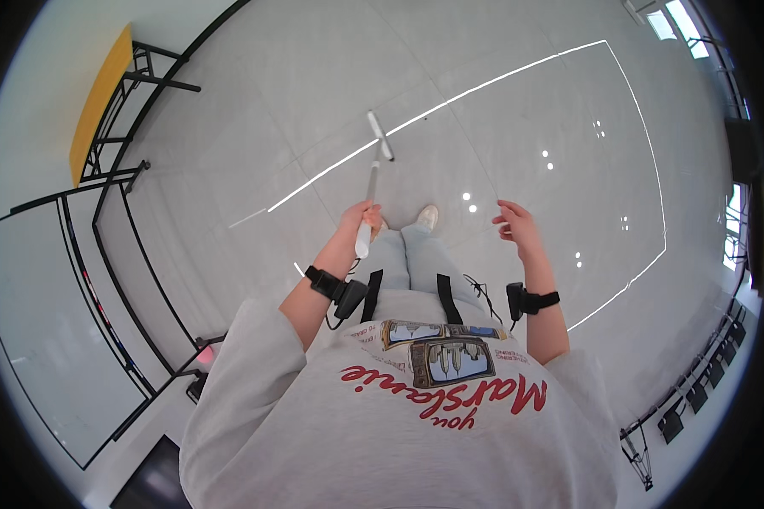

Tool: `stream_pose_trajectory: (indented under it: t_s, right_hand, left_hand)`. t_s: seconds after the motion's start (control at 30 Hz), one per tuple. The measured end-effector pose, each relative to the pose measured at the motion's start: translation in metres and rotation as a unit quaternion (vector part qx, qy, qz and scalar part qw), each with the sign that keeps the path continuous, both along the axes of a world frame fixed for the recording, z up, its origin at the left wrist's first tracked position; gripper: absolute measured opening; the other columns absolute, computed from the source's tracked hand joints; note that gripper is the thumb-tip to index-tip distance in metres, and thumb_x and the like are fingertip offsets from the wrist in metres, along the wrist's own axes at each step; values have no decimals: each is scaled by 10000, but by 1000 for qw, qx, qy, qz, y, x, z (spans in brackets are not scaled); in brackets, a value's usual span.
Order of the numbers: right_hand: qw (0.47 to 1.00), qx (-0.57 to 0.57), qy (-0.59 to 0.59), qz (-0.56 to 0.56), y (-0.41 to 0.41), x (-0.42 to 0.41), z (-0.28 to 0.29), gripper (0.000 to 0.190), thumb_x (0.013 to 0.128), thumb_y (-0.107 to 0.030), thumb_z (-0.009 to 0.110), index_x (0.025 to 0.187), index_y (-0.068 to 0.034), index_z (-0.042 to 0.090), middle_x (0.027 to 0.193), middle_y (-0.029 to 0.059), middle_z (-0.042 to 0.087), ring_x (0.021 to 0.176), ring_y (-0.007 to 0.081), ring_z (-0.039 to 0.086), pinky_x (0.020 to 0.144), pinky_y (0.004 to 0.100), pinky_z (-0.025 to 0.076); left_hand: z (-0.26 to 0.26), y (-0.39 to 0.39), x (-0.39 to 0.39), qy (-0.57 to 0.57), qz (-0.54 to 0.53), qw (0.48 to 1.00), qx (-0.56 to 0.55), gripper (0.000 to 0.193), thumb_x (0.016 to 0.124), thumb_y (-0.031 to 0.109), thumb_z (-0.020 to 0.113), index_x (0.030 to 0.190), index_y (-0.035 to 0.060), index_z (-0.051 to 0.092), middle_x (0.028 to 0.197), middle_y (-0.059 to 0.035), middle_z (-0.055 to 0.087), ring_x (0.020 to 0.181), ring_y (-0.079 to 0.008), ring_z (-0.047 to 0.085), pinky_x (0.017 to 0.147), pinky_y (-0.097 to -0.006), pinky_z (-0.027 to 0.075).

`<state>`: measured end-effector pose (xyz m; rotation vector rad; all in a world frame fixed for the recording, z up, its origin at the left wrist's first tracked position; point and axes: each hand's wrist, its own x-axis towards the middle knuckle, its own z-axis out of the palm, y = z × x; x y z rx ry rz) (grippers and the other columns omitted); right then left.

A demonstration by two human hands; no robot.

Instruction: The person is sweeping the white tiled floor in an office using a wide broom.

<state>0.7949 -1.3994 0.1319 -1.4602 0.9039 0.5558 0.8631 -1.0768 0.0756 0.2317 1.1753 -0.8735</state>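
Note:
My left hand (364, 217) grips the white handle (363, 242) of a long tool with a T-shaped head, which looks like a squeegee or a flat mop. From the hand its grey shaft (373, 181) runs forward to the narrow white head (381, 137). Whether that head touches the floor I cannot tell. My right hand (516, 224) is held out to the right, fingers apart and slightly bent, with nothing in it. Black strapped devices with cables sit on both forearms, the left device (337, 291) and the right device (530, 300).
Glossy grey floor (331, 76) surrounds my feet, with bright lines and spots on it. At the left stand a yellow panel (102, 108) on a black frame and a whiteboard (32, 331) with black edging. Black objects (697, 391) line the right wall.

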Motion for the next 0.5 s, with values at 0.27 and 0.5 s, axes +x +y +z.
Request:
stream_pose_trajectory:
  t_s: [0.27,0.5]
  right_hand:
    - [866,202,48,455,213,72,4,629,713,-510,487,1172,-95,373,809,114,543,591,141,528,539,255,467]
    - [813,130,114,556,341,40,-54,565,727,-309,489,1218,-89,314,734,133,549,594,205,568,502,319,478]
  left_hand:
    - [-59,65,-25,-89,87,960,252,189,764,94,429,912,-15,384,584,-65,423,495,-168,456,406,-280,391]
    - [-115,133,-81,-45,31,901,430,152,764,86,367,816,-50,411,763,-152,468,692,-270,494,537,-434,400]
